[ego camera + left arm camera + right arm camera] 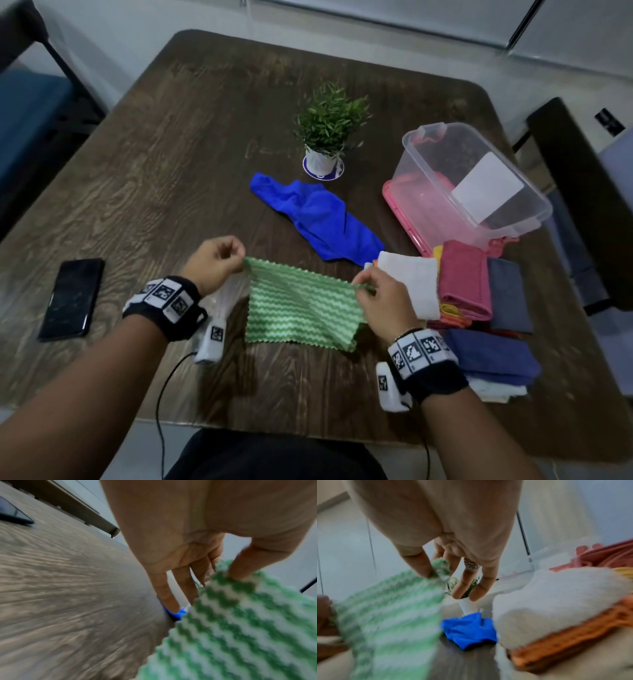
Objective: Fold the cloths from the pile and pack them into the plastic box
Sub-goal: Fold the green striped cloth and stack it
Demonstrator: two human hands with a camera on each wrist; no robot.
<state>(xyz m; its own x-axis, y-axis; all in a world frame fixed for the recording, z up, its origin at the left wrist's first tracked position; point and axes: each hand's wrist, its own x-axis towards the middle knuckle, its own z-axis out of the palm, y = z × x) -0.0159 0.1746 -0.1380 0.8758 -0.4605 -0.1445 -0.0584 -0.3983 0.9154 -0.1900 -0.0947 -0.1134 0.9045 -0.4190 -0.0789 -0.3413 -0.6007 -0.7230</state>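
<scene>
**Inspector A:** Fingers first. The left hand is pinching the far left corner of one green-and-white striped cloth between thumb and curled fingers; the left wrist view is showing the thumb pressing onto the fabric while the other fingers are hanging beside it. The right hand is pinching the far right corner, thumb against a bunched tip of cloth, with two further fingers extending loosely apart from it.

**Inspector B:** And the cloth itself?

**Inspector A:** It is hanging stretched between the two hands above the near middle of the wooden table, its near edge drooping toward the surface.

**Inspector B:** Counts, please.

**Inspector A:** One crumpled blue cloth is lying just beyond it. One clear plastic box is tilting on one pink lid at the far right. One pile of folded cloths is sitting at the near right, white, red, grey, orange and blue layers showing; I cannot tell the exact number. One potted plant is standing far centre. One phone is lying at the near left.
</scene>
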